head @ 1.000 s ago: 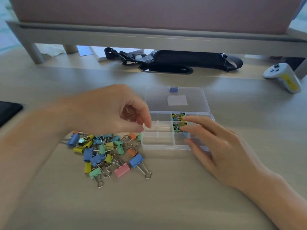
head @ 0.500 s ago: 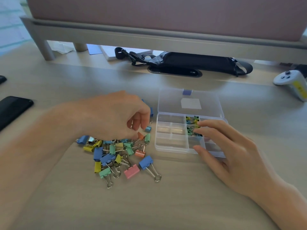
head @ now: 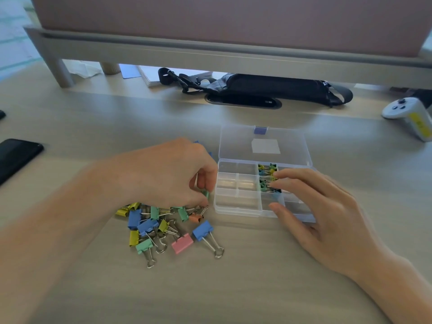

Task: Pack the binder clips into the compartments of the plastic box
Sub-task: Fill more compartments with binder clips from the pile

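One clear plastic box (head: 236,202), lid open, mid-desk, with two compartments holding small clips. About a dozen loose binder clips (head: 163,225) are heaped just left of it. Left hand (head: 168,174) is curled, pinching a green clip (head: 206,194) by the box's left wall. Right hand (head: 315,213) lies flat, fingers straight, on the box's right side. Pale wood desk (head: 233,288); phone (head: 16,157) at the left edge, black bag (head: 268,88) and white controller (head: 409,115) along the far edge.

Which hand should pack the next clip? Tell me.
Left. The left hand pinches a green clip beside the empty compartments of the plastic box; the right hand rests flat on it.
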### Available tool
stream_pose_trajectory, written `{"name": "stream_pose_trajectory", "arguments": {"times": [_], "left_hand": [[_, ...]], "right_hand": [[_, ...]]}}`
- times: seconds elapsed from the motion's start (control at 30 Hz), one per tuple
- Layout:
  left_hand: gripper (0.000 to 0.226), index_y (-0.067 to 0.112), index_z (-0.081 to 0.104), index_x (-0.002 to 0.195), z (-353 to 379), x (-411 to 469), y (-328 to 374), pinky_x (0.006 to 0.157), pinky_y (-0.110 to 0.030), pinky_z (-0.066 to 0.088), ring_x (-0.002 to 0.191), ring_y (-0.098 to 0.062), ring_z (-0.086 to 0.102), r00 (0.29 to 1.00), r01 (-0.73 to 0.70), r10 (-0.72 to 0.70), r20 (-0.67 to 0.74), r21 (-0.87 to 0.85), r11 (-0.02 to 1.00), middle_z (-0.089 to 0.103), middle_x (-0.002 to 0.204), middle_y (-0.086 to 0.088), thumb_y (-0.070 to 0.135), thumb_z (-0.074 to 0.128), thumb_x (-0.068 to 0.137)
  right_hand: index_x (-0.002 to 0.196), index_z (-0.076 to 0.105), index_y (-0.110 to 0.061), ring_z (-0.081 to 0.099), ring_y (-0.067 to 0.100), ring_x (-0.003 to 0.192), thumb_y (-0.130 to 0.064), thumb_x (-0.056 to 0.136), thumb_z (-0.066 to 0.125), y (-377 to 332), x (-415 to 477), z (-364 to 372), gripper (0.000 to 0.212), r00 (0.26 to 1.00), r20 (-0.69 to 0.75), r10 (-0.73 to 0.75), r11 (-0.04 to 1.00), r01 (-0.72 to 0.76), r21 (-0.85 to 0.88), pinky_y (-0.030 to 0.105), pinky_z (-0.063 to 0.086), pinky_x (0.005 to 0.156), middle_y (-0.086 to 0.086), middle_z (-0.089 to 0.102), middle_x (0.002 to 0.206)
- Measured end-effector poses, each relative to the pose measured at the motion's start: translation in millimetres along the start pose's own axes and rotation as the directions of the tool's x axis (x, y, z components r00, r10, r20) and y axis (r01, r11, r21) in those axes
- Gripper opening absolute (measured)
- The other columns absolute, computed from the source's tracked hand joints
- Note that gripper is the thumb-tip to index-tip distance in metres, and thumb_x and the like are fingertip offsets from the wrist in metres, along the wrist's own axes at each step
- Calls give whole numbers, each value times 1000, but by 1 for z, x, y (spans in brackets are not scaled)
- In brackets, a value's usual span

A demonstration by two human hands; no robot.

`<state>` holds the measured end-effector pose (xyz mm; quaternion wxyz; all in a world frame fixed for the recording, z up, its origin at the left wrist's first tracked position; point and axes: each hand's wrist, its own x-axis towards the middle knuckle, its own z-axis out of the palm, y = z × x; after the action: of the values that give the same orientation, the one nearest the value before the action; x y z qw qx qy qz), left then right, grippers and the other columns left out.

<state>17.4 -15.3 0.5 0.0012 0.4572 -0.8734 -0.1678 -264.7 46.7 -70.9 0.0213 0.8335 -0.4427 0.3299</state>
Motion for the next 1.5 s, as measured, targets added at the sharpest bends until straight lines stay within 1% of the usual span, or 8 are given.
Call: {"name": "stream_pose_trajectory", "arguments": {"times": [0.2, 0.37, 0.5, 0.6, 0.77, 1.03, 1.33, 1.5], "left_hand": [[13, 36, 70, 87, -6, -1, 1, 70, -8, 43, 86, 13, 61, 995, -30, 17, -100, -132, 991, 66, 88, 30, 46, 77, 81], [17, 30, 69, 85, -3, 7, 22, 75, -36, 62, 72, -7, 73, 960, -105, -21, -278, -431, 896, 75, 79, 13, 34, 84, 78], [18, 28, 73, 84, 7, 24, 53, 66, -20, 59, 67, -2, 70, 950, -174, 31, -310, -443, 879, 74, 76, 12, 26, 89, 76], [16, 25, 77, 94, 15, 36, 69, 74, -13, 56, 76, 3, 71, 965, -185, 86, -247, -415, 891, 76, 83, 12, 15, 84, 84], [27, 34, 65, 94, 24, 39, 78, 69, -1, 42, 75, 14, 64, 966, -166, 89, -241, -322, 932, 77, 81, 18, 13, 80, 86], [22, 28, 66, 88, 21, 35, 82, 62, -6, 46, 70, 7, 64, 963, -140, 83, -258, -213, 967, 73, 76, 13, 8, 75, 84], [18, 27, 76, 88, 23, 34, 80, 63, -12, 51, 68, -1, 64, 946, -164, 136, -293, -76, 983, 69, 75, 15, 10, 72, 85], [18, 27, 79, 91, 25, 35, 81, 71, -13, 54, 72, 3, 67, 944, -186, 135, -300, -147, 971, 73, 80, 15, 10, 75, 87]], "right_hand": [[116, 72, -10, 63, 4, 114, -12, 101, 54, 1, 4, -7, 24, 969, -144, 203, 970, -179, 163, 15, 45, 98, -3, 69, 116], [112, 69, -13, 61, -5, 104, -7, 96, 58, 1, 5, -8, 20, 944, -176, 280, 945, -238, 225, 4, 39, 91, -8, 70, 106], [107, 69, -18, 63, -4, 102, -10, 94, 62, 1, 6, -8, 17, 935, -170, 311, 925, -258, 278, 5, 39, 90, -15, 70, 106], [105, 70, -19, 64, -3, 101, -10, 94, 61, 2, 7, -9, 17, 926, -168, 339, 907, -275, 318, 6, 40, 90, -15, 71, 105], [107, 71, -19, 69, 7, 102, -12, 92, 63, 3, 5, -11, 18, 946, -69, 316, 886, -268, 379, 11, 45, 91, -13, 74, 102], [106, 62, -21, 73, 15, 91, -11, 83, 83, 1, 6, -10, 32, 953, -40, 301, 858, -253, 448, 29, 51, 95, -10, 74, 87], [93, 68, -21, 73, 9, 86, -3, 79, 85, 2, 7, -11, 28, 963, -35, 266, 899, -235, 370, 19, 53, 83, -12, 73, 86], [91, 68, -20, 72, 9, 85, 4, 78, 81, 2, 7, -11, 30, 967, -33, 251, 902, -221, 372, 16, 51, 82, -12, 72, 86]]}}
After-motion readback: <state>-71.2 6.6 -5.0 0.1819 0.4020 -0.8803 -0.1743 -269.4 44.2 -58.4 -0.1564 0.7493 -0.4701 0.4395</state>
